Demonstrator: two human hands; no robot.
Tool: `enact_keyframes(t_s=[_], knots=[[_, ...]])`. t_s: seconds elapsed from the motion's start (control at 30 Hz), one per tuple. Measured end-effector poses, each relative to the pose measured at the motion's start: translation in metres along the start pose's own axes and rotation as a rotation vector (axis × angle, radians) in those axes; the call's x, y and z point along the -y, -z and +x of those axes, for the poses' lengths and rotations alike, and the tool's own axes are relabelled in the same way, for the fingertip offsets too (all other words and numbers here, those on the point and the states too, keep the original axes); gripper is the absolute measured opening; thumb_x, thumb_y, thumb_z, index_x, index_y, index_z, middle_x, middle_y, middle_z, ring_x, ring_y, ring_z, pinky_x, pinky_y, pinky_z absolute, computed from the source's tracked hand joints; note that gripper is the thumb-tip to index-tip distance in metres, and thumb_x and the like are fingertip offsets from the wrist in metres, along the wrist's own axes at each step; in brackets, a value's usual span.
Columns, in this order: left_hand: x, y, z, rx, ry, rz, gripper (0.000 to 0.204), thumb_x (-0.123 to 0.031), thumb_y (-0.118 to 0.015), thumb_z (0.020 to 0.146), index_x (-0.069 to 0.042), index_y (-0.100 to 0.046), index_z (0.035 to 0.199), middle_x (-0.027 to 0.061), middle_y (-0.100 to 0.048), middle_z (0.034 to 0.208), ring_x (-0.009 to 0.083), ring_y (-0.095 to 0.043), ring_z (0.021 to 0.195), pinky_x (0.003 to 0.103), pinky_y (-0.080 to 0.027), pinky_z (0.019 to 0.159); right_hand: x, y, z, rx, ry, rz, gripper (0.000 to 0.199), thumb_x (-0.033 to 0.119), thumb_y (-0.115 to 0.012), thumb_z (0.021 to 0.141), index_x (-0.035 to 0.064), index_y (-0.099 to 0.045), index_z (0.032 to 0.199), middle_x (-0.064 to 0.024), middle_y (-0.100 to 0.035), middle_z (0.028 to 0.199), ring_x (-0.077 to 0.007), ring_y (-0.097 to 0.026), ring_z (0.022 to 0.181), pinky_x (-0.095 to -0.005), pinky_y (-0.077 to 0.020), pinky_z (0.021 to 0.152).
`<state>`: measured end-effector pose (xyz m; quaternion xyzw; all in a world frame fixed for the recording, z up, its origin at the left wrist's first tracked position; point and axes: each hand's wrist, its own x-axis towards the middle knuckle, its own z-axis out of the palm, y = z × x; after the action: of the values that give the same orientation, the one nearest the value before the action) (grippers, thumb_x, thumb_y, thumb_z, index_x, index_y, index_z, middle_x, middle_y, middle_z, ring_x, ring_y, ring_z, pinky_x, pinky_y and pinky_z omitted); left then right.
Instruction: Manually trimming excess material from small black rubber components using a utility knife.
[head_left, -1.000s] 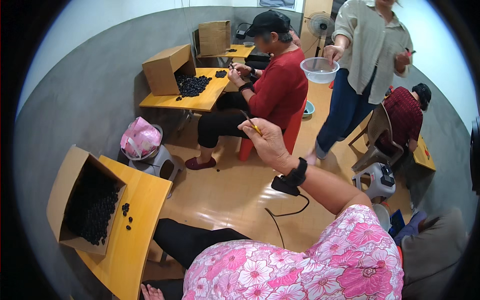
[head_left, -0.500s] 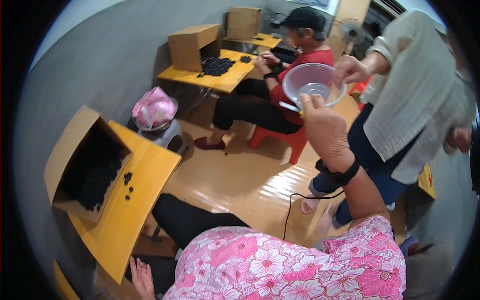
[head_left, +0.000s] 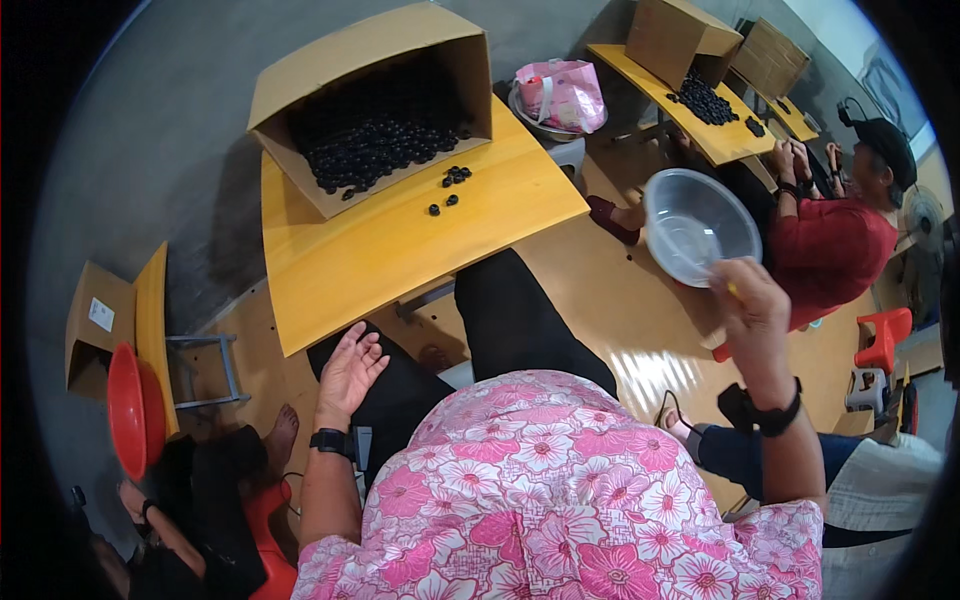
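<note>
Clear plastic bowl [head_left: 700, 224] sits pinched at its near rim in the right hand [head_left: 752, 312], fingers closed on it, raised beside the desk [head_left: 400, 245]. Left hand [head_left: 350, 370] rests open on the knee. Next, I judge, the bowl goes desk-ward, toward the black beads [head_left: 452, 180].

Right hand [head_left: 752, 305]: raised at three o'clock, fingers closed on the rim of a clear plastic bowl [head_left: 698, 225].
Left hand [head_left: 350, 372]: open, palm up, over the lap at seven o'clock.
Wooden table [head_left: 400, 245]: at eleven o'clock, bearing a tipped cardboard box [head_left: 340, 70] of small black pieces [head_left: 375, 145].
Person in red shirt [head_left: 835, 245]: seated at two o'clock.
</note>
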<state>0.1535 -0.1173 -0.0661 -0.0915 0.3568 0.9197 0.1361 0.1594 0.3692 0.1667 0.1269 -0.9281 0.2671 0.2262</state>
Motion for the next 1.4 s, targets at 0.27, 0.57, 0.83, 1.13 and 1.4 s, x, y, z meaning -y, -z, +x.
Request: enact_keyframes(t_s=[0.27, 0.57, 0.83, 1.13, 1.4], knots=[[0.002, -0.014, -0.001, -0.029, 0.005, 0.031, 0.035, -0.018, -0.052, 0.094, -0.004, -0.045, 0.125, 0.0101, -0.058, 0.108, 0.0189, -0.058, 0.097, 0.04, -0.05, 0.09, -0.031, -0.139, 0.059, -0.042, 0.057, 0.248, 0.008, 0.001, -0.062, 0.082, 0.0019, -0.062, 0.089, -0.0127, -0.057, 0.076, -0.0248, -0.057, 0.066, -0.0289, -0.0443, 0.061], [-0.012, -0.058, 0.004, -0.066, 0.106, 0.514, 0.02, -0.007, -0.056, 0.089, -0.002, -0.057, 0.109, 0.0046, -0.061, 0.091, 0.0106, -0.059, 0.078, 0.026, -0.052, 0.073, -0.049, -0.256, 0.097, 0.035, 0.073, 0.144, 0.02, 0.002, -0.059, 0.077, 0.01, -0.064, 0.094, -0.0097, -0.061, 0.088, -0.0319, -0.061, 0.079, -0.035, -0.049, 0.067], [-0.032, -0.112, 0.1, -0.04, -0.269, 1.082, 0.017, -0.002, -0.061, 0.082, 0.0, -0.063, 0.098, 0.0033, -0.061, 0.085, 0.0093, -0.057, 0.071, 0.021, -0.047, 0.065, -0.038, -0.254, 0.112, -0.013, 0.217, 0.181, 0.033, 0.001, -0.064, 0.077, 0.01, -0.063, 0.109, -0.0096, -0.063, 0.105, -0.0279, -0.063, 0.088, -0.0313, -0.0504, 0.074], [-0.023, -0.12, 0.178, -0.086, -0.628, 1.52, 0.037, 0.001, -0.065, 0.075, -0.009, -0.062, 0.11, 0.0106, -0.054, 0.097, 0.0221, -0.058, 0.081, 0.029, -0.049, 0.075, -0.01, -0.232, 0.078, 0.164, 0.176, 0.389, 0.035, 0.029, -0.056, 0.088, 0.0035, -0.061, 0.112, -0.0138, -0.05, 0.078, -0.0278, -0.054, 0.071, -0.0334, -0.045, 0.064], [-0.022, -0.12, 0.198, -0.089, -0.625, 1.695, 0.032, -0.009, -0.07, 0.072, -0.01, -0.064, 0.103, 0.009, -0.056, 0.094, 0.0251, -0.058, 0.084, 0.033, -0.049, 0.074, -0.004, -0.247, 0.073, 0.355, 0.155, 0.495, 0.03, 0.025, -0.056, 0.09, 0.0038, -0.061, 0.11, -0.0139, -0.049, 0.075, -0.0285, -0.053, 0.067, -0.0341, -0.0437, 0.062]])
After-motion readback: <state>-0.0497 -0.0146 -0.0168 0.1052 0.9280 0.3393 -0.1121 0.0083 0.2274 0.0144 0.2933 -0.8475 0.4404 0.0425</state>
